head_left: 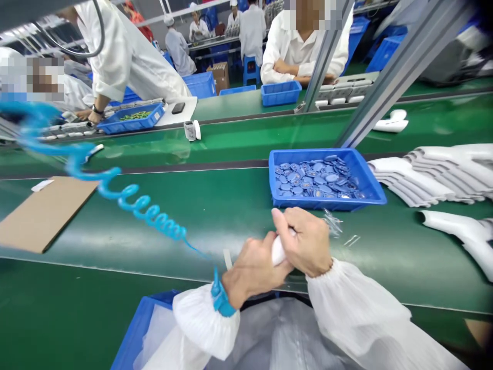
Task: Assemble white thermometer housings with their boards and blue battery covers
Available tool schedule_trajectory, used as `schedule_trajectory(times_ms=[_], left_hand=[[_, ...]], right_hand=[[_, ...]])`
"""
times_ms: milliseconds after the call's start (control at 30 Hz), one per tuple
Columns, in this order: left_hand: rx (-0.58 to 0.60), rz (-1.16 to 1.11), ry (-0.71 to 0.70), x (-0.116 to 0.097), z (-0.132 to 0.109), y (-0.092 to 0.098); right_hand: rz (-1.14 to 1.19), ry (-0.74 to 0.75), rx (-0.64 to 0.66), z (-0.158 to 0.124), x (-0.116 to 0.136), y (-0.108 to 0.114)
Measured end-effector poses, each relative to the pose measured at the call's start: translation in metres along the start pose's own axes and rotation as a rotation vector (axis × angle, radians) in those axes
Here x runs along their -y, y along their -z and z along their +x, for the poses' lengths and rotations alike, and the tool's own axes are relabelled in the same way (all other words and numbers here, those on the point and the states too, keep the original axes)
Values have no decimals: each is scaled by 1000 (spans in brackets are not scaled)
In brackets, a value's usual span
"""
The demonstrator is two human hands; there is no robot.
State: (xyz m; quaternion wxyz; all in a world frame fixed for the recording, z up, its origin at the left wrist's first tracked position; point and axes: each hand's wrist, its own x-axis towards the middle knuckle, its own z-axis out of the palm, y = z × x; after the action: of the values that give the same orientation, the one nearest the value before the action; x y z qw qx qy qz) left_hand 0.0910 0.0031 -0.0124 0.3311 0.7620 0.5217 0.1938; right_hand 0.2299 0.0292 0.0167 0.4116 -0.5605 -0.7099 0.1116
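My left hand (256, 264) and my right hand (306, 239) are together over the near edge of the green bench, both closed around a white plastic part (278, 251). Only a short stretch of the part shows between them; fingers cover the rest. The right thumb lies along its top. A blue wrist strap (222, 298) circles my left wrist, with a coiled blue cord (154, 213) running off to the upper left. Just beyond my hands stands a blue bin (327, 204) filled with small blue oval pieces (316, 177).
White curved plastic shells (416, 180) lie stacked at the right, with another white shell (458, 226) nearer. A cardboard sheet (46, 213) rests at the left. A slanted metal post (404, 67) rises beyond the bin. Across the green conveyor (239, 139), co-workers in white sit and stand.
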Motion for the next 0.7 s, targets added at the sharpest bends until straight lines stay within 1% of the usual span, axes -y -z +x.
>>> schedule_trajectory(times_ms=[67, 133, 167, 200, 233, 267, 333, 367, 433, 500, 600, 633, 700], left_hand=[[-4, -60, 69, 10, -6, 14], [-25, -62, 136, 20, -10, 30], [-34, -66, 154, 24, -11, 36], [-42, -81, 159, 28, -11, 41], [-47, -102, 153, 31, -11, 45], [-52, -122, 140, 33, -10, 46], [-55, -143, 107, 36, -8, 45], [-52, -141, 97, 38, -7, 43], [-42, -121, 81, 42, -7, 39], [-68, -87, 43, 44, -7, 36], [-159, 38, -88, 40, -6, 29], [-165, 124, -138, 36, -3, 26], [-113, 349, -212, 24, 4, 21]], right_hand=[[3, -53, 91, 16, -13, 11], [-44, -118, 138, 42, -39, 23], [-134, -108, 141, 59, -56, 25], [-236, -52, 195, 75, -74, 25], [-307, 19, 307, 91, -91, 22], [-312, 50, 377, 105, -106, 17], [-325, 90, 487, 125, -131, 1], [-327, 91, 513, 131, -139, -6], [-347, 87, 539, 135, -149, -17], [-352, 90, 539, 134, -152, -19], [-318, 103, 491, 131, -150, -10], [-300, 106, 463, 129, -147, -5], [-267, 114, 410, 123, -137, 9]])
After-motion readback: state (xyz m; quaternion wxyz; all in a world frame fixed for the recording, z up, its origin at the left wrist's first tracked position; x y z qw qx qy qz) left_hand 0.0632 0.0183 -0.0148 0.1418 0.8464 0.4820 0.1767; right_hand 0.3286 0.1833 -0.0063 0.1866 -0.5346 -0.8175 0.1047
